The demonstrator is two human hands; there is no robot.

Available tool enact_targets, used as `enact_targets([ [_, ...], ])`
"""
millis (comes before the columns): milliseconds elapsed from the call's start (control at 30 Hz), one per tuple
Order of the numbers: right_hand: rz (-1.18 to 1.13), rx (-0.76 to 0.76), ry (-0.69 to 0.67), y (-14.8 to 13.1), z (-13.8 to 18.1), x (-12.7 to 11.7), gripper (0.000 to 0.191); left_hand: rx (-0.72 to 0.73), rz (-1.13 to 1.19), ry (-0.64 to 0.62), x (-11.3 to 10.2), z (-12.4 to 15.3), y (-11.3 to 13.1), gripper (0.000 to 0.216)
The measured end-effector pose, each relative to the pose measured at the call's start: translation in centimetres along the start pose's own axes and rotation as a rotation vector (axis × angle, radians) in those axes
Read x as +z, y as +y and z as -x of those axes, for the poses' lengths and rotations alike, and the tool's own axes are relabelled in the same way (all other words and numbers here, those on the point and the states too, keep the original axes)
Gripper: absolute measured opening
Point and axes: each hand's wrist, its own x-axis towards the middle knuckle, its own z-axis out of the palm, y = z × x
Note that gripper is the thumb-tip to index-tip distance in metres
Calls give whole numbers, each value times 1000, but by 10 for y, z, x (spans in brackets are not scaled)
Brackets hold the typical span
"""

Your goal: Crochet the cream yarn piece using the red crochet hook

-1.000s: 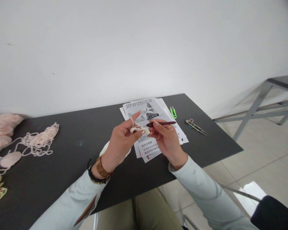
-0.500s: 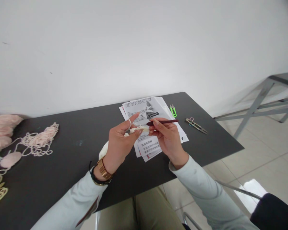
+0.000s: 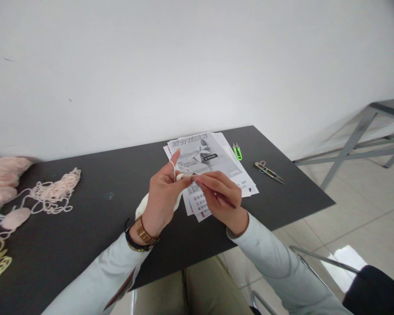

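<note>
My left hand (image 3: 160,194) pinches a small cream crochet piece (image 3: 180,176), its yarn looped over 1 finger. My right hand (image 3: 219,192) grips the dark hook (image 3: 230,203) (tip hidden) right against it. The instruction sheets (image 3: 213,159) lie beyond.

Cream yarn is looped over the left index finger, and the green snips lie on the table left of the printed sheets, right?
Not quite. The head view shows the green snips on the table right of the printed sheets, between them and the metal snips. The cream yarn is indeed looped over the left hand's index finger.
</note>
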Motion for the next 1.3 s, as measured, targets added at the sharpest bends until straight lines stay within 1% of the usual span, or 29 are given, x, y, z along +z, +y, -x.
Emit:
enact_targets([
  [33,49,-77,-49,0,2,-1,35,-53,73,-15,0,0,2,82],
  [67,71,-116,-67,-1,4,-2,39,-111,136,-32,1,-1,4,80],
  [100,66,-132,-54,-1,4,-2,40,-167,181,-51,0,-1,7,76],
  [133,35,-107,-22,-2,4,-3,38,-212,208,-67,0,-2,9,70],
  [167,-22,-50,25,-2,2,-2,33,-236,221,-78,0,-2,12,65],
  [233,-210,140,114,-3,-4,-1,20,-232,223,-100,-1,-2,17,59],
  [300,-467,352,140,-3,-10,1,9,-205,208,-117,-1,-1,21,59],
  [367,-667,532,125,-1,-16,2,14,-198,189,-132,0,1,23,64],
  [433,-789,662,85,-1,-20,1,21,-209,165,-148,-1,3,23,70],
  [533,-860,751,42,-1,-23,-1,25,-223,125,-186,-3,4,20,76],
  [633,-833,733,54,-3,-24,-4,24,-226,81,-218,-5,5,18,75],
  [833,-725,618,76,-6,-28,-5,24,-235,6,-241,-6,8,19,79],
  [1100,-697,515,34,-6,-31,-9,22,-254,-22,-222,-2,9,23,77],
  [1300,-651,470,39,-7,-33,-11,25,-252,-36,-230,-4,9,22,78],
])
